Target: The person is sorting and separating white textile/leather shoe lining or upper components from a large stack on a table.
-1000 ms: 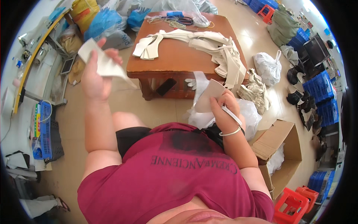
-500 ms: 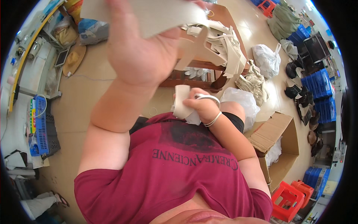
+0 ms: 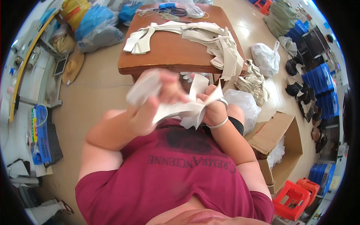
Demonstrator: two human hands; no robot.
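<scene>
My left hand (image 3: pixel 163 95) is in front of my belly, smeared by motion, its thumb and fingers about a blurred off-white cut piece (image 3: pixel 143 89) that sticks out beside them. A curved off-white strip (image 3: pixel 176 109) runs from beside my left thumb to my right hand (image 3: pixel 216 111). The right fingers are closed on several such thin, flexible strips, whose ends fan out upward and downward. Part of a white loop shows at the back of that hand, and a pale band (image 3: pixel 219 123) circles the wrist.
Ahead, a brown wooden table (image 3: pixel 168 56) bears piles of off-white strips (image 3: pixel 221 43), some hanging over its right edge. More strips (image 3: pixel 253 86) lie stacked beside it. A cardboard box (image 3: pixel 275 138) and red stools (image 3: pixel 292 200) stand at right; blue bags (image 3: pixel 95 28) lie at far left.
My left hand has come down toward my right hand, and the broad pale sheet seen above it is out of that place. The strips at my right hand now fan out, and more of the table shows.
</scene>
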